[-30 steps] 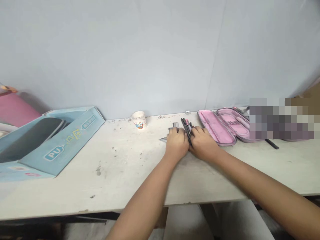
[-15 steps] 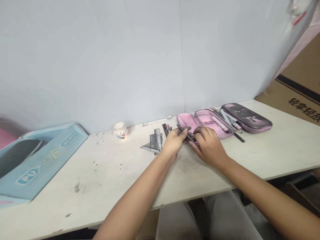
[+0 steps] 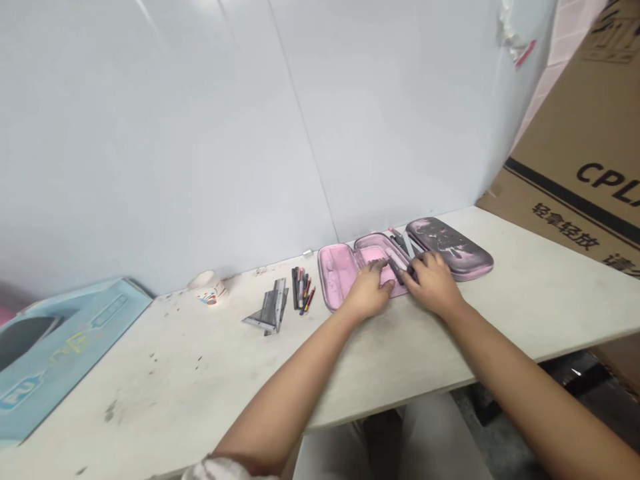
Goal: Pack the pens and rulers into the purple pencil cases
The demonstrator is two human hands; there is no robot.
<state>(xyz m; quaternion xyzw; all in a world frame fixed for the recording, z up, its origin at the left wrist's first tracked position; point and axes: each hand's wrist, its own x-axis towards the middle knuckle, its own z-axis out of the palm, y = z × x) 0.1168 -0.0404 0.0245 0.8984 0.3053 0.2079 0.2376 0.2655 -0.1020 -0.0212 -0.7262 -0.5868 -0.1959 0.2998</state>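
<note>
Here, dark pens point(image 3: 398, 270) are being pinched by the right hand point(image 3: 434, 285) in the open pink pencil case point(image 3: 336, 268), while the left hand point(image 3: 367, 295) is being pressed, fingers loose, on its lining; further pens point(image 3: 301, 291) and a set square point(image 3: 269, 310) are lying to that hand's left.

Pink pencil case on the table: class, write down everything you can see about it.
The pencil case lies open and flat on the pale table, its two rounded halves side by side. The inside looks like soft pink fabric, bordered by a darker grey-mauve rim. A whitish pen and a dark pen lie across the right half. The left hand rests on its near edge, and the right hand is at its right end. A dark mottled panel lies beyond; any join is hidden.
</note>
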